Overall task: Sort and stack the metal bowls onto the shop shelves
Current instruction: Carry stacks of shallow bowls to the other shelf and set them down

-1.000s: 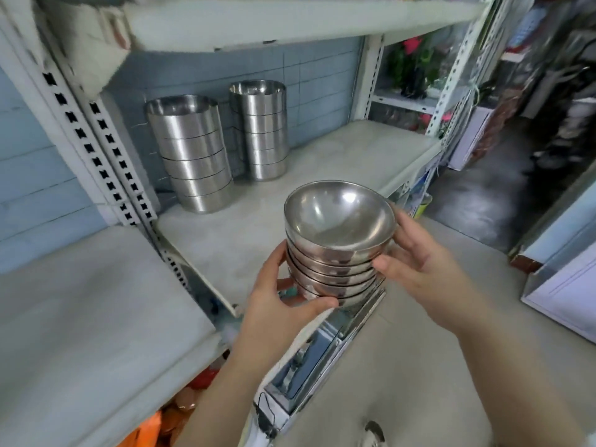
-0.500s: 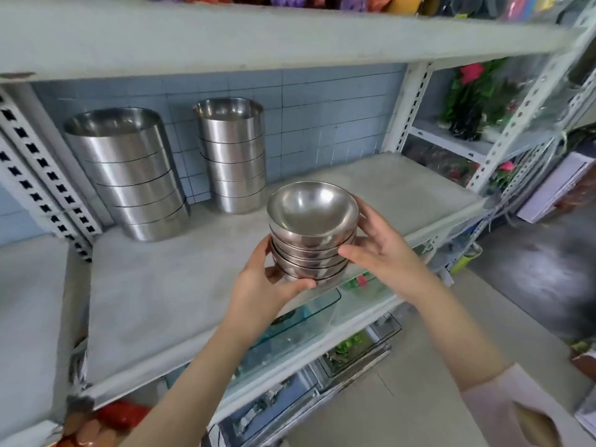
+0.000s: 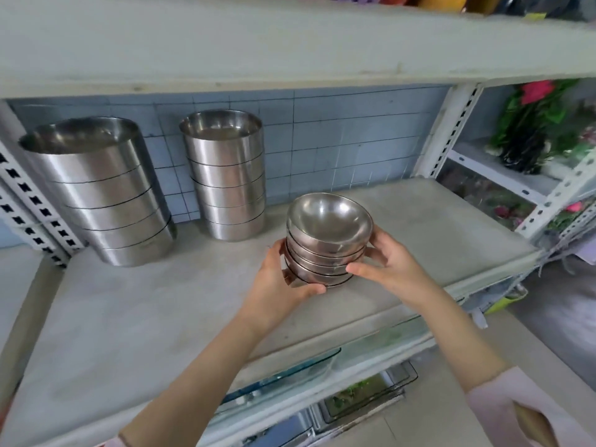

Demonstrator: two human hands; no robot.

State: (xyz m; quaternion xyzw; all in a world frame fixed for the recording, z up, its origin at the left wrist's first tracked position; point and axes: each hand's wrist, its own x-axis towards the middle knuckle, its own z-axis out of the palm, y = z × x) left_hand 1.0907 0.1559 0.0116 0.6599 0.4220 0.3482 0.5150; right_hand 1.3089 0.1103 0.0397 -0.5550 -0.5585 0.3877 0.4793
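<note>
A shop: slotted-steel shelving (image 3: 446, 130) stocked with stacked steel bowls (image 3: 225, 175), artificial flowers (image 3: 535, 124), glass dishes (image 3: 280, 379).

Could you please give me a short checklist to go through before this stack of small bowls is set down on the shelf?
1. Grip: left hand and right hand clasp the small bowl stack from both sides: ok.
2. Stack alignment: the top bowl sits tilted on the ones below: not ok, square it up first.
3. Landing spot: the shelf to the right of the medium stack is bare: ok.
4. Sorting: large stack and medium stack stand apart at the back, so the small bowls get their own place: ok.
5. Headroom under the upper shelf: ok.
6. Whether the stack's base already touches the shelf: cannot tell.
</note>
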